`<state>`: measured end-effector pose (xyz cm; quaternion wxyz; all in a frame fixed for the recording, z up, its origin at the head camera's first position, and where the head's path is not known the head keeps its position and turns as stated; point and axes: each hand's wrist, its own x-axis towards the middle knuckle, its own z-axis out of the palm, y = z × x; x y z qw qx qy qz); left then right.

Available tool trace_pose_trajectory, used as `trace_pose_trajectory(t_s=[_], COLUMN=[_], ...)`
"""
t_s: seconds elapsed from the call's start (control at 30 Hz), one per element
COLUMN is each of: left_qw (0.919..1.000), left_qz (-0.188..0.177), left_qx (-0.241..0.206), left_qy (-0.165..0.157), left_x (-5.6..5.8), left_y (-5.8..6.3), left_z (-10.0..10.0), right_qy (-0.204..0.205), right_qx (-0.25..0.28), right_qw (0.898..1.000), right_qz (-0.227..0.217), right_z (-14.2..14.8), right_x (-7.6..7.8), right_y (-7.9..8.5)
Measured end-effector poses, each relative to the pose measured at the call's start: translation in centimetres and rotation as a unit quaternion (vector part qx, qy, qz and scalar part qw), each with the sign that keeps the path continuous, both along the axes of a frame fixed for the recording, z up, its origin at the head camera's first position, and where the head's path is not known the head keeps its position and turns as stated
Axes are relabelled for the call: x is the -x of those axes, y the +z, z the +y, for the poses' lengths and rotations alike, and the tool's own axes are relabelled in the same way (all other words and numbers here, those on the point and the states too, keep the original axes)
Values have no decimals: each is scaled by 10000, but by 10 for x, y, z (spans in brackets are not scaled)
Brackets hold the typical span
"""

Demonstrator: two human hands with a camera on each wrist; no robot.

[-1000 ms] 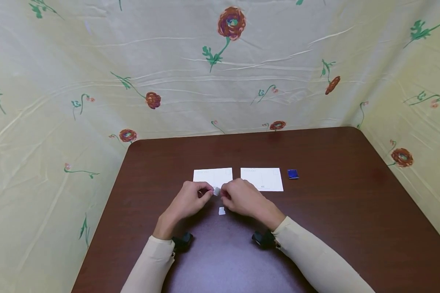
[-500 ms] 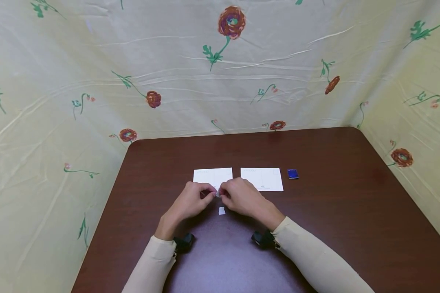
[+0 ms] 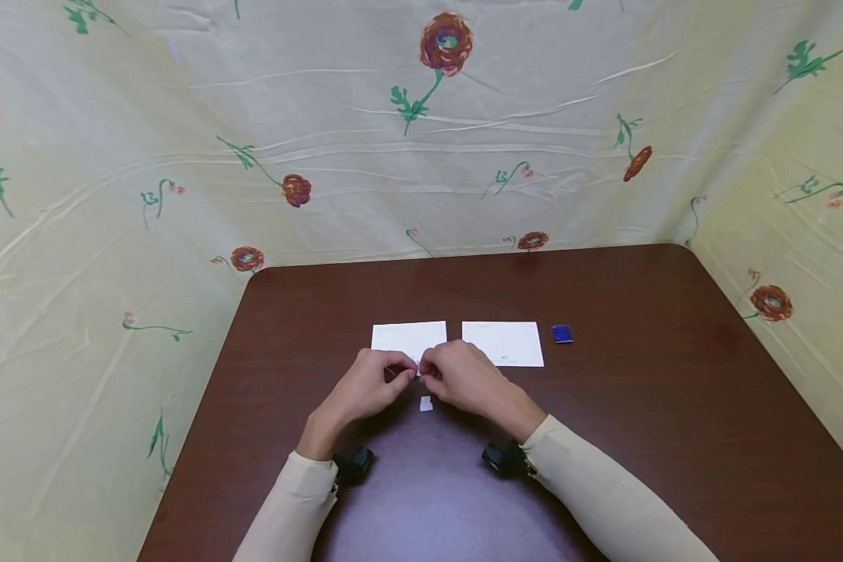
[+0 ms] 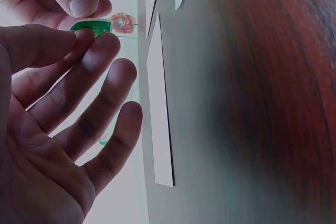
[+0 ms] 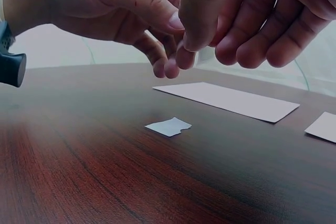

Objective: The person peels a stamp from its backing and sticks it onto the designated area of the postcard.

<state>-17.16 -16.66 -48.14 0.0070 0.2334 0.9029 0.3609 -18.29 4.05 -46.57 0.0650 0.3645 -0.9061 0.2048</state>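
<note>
A small green postage stamp [image 4: 100, 25] with a toothed edge shows in the left wrist view, held up between the two hands. My left hand [image 3: 367, 382] pinches one end between thumb and index finger, its other fingers loosely spread. My right hand [image 3: 464, 378] pinches the opposite end, thumb on top. In the head view the fingertips nearly meet and hide the stamp. Just beyond them lies the left white postcard [image 3: 407, 337], its near right corner covered by the hands. A torn white paper scrap [image 5: 169, 126] lies on the table below the fingers.
Beside the left card lies a second white postcard [image 3: 509, 343] with faint printing. Further right is a small dark blue square packet [image 3: 561, 334]. All rest on a dark brown table [image 3: 323, 300], with a flowered curtain [image 3: 351, 179] along its back and sides.
The pale piece visible between the fingertips one second ago has turned almost out of sight. The left hand has shifted slightly right, closer to the right hand, which stays in place.
</note>
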Motion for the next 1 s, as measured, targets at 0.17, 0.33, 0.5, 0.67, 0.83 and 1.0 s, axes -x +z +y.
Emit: trace_pose_trajectory(t_s=[0.17, 0.33, 0.5, 0.67, 0.83, 1.0], left_qw=[10000, 10000, 9998, 9998, 9996, 9994], left_qz=[19, -21, -32, 41, 147, 184], left_qx=[-37, -91, -195, -187, -103, -177], left_qy=[-28, 0, -22, 45, 199, 254], left_x=[1, 2, 3, 4, 5, 4], left_y=[1, 2, 2, 2, 3, 6], left_z=[-1, -2, -3, -2, -3, -2], right_qy=[-51, -93, -80, -138, -158, -178], right_qx=[-14, -8, 94, 116, 161, 172], right_qw=[10000, 9999, 9998, 9995, 9995, 9995], right_qz=[-1, 43, 174, 246, 208, 210], right_z=[-1, -2, -2, -2, -1, 0], right_x=[0, 1, 3, 5, 6, 8], right_y=[2, 1, 1, 2, 6, 8])
